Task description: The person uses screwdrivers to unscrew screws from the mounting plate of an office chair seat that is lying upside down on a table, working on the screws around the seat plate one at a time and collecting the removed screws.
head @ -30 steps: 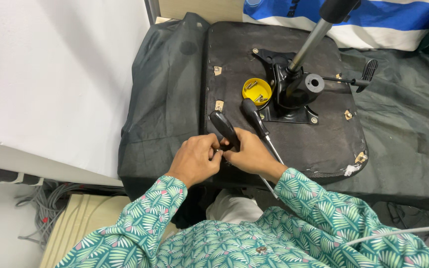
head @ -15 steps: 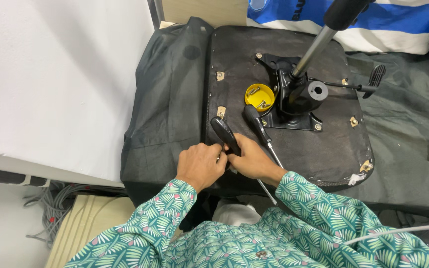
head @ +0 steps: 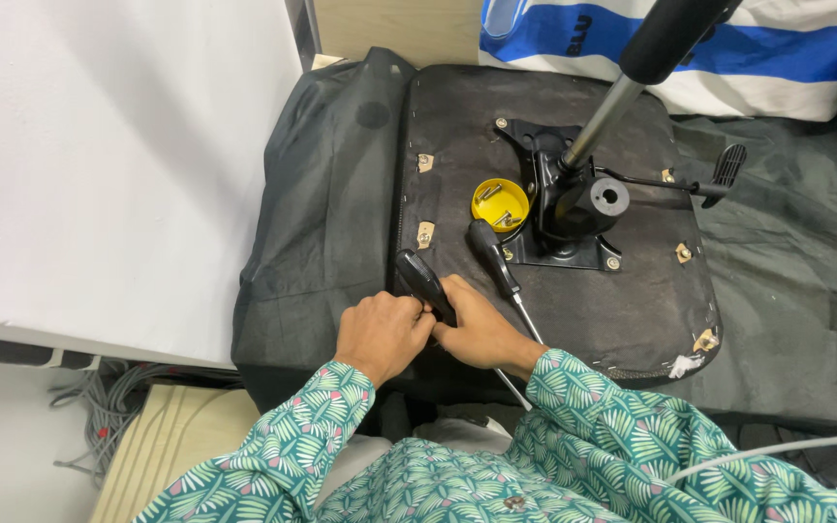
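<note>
An upturned black chair seat [head: 622, 310] lies before me, its metal mechanism plate [head: 573, 208] and gas-lift column [head: 632, 77] pointing up. My left hand [head: 380, 334] and my right hand [head: 481, 329] meet at the seat's near edge, both closed around a black-handled screwdriver [head: 423, 283] whose handle sticks up between them. A second black-handled screwdriver [head: 498, 266] lies on the seat just right of it, its shaft running under my right hand. A small yellow cup [head: 499, 203] holding screws sits beside the mechanism.
A white table top [head: 118, 165] fills the left. The chair's dark mesh back [head: 326, 213] lies left of the seat. A lever with a black paddle [head: 724, 169] juts right. A blue-and-white bag [head: 777, 58] lies beyond; grey cables [head: 89, 416] hang below left.
The view has shifted slightly, so the seat sits a little further right and lower. My hands stay together at the seat's near edge on the same screwdriver.
</note>
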